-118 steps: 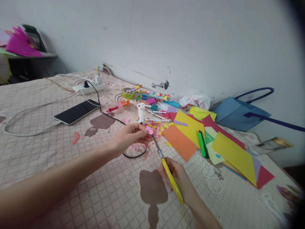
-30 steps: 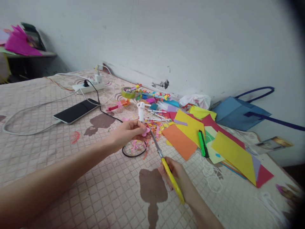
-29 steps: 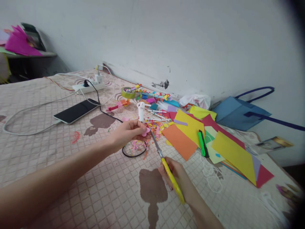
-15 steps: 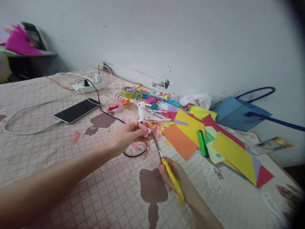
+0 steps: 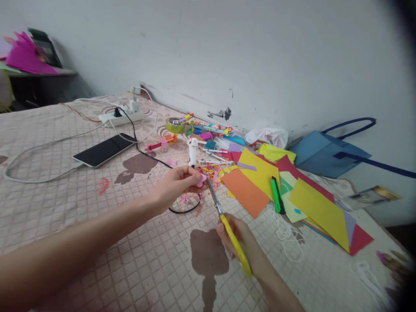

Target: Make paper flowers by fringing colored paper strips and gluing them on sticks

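Between the thumb and fingers of my left hand [image 5: 182, 180] is a small pink paper piece [image 5: 202, 180] with rounded edges. My right hand [image 5: 238, 234] is closed around the yellow handles of a pair of scissors [image 5: 232, 236]. Their metal blades point up and left, with the tips at the edge of the pink piece. Just beyond my left hand stands a white glue gun [image 5: 193, 152], its black cord running behind my fingers. Small colourful paper scraps [image 5: 212, 174] lie around the glue gun and past the scissor tips.
Coloured paper sheets [image 5: 246, 193], a green cutter knife [image 5: 277, 195] and white string [image 5: 289, 238] lie to the right. A blue bag [image 5: 325, 154] leans near the wall. At left are a phone [image 5: 104, 151] with its cable and a power strip [image 5: 121, 118]. A tape roll [image 5: 175, 125] sits further back.
Almost nothing differs. The scissors and the pink paper piece have shifted very slightly, and both hands keep their hold.
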`<act>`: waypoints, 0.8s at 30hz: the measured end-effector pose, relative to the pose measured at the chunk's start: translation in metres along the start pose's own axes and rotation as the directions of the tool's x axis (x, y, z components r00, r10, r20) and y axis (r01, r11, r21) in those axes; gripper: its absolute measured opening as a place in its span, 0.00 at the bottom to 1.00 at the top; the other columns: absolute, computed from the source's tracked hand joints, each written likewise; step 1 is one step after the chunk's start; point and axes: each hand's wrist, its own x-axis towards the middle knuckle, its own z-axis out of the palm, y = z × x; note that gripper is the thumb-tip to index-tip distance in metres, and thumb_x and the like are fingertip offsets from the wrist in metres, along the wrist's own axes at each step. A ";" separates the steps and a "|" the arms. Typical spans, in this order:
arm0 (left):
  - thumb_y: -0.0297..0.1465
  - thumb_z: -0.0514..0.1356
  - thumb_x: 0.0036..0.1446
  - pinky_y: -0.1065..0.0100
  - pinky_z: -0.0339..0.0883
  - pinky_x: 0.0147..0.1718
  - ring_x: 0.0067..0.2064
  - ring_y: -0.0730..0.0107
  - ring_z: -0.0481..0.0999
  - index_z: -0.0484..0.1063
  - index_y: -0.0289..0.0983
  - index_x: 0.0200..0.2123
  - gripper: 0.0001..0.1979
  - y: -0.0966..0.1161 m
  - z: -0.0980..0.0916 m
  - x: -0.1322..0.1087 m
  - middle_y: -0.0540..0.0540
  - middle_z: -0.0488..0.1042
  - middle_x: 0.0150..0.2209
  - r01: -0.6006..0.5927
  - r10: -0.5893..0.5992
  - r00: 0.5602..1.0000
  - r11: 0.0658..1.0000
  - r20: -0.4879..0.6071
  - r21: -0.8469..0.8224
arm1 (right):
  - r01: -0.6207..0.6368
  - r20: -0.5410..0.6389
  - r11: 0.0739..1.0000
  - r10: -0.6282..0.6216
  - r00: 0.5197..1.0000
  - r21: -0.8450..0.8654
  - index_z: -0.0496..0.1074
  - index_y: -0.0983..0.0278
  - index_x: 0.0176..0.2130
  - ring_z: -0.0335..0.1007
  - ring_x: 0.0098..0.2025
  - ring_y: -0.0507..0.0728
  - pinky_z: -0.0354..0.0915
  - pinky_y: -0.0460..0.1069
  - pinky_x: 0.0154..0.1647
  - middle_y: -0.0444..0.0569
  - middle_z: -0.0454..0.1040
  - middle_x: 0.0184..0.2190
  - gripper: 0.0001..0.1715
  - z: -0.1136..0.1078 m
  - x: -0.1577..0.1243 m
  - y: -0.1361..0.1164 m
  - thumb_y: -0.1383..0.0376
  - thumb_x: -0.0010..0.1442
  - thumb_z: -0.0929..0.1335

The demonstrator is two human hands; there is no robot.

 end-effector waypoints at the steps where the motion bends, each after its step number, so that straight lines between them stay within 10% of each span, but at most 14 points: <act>1: 0.33 0.64 0.48 0.66 0.69 0.39 0.33 0.72 0.75 0.67 0.33 0.27 0.10 0.000 0.000 0.000 0.48 0.73 0.29 0.000 0.000 1.000 1.000 -0.001 0.001 | 0.000 -0.003 1.000 0.000 1.000 -0.005 0.55 0.61 0.23 0.47 0.14 0.47 0.47 0.43 0.13 0.36 0.52 0.13 0.21 0.000 0.000 0.000 0.48 0.53 0.63; 24: 0.33 0.64 0.48 0.68 0.70 0.38 0.33 0.73 0.75 0.67 0.33 0.27 0.10 0.000 0.000 0.000 0.48 0.73 0.29 -0.005 0.005 1.000 1.000 0.002 -0.019 | 0.009 -0.017 0.999 -0.009 1.000 0.038 0.55 0.61 0.22 0.46 0.14 0.46 0.45 0.43 0.13 0.36 0.51 0.13 0.22 0.001 0.001 0.005 0.49 0.54 0.64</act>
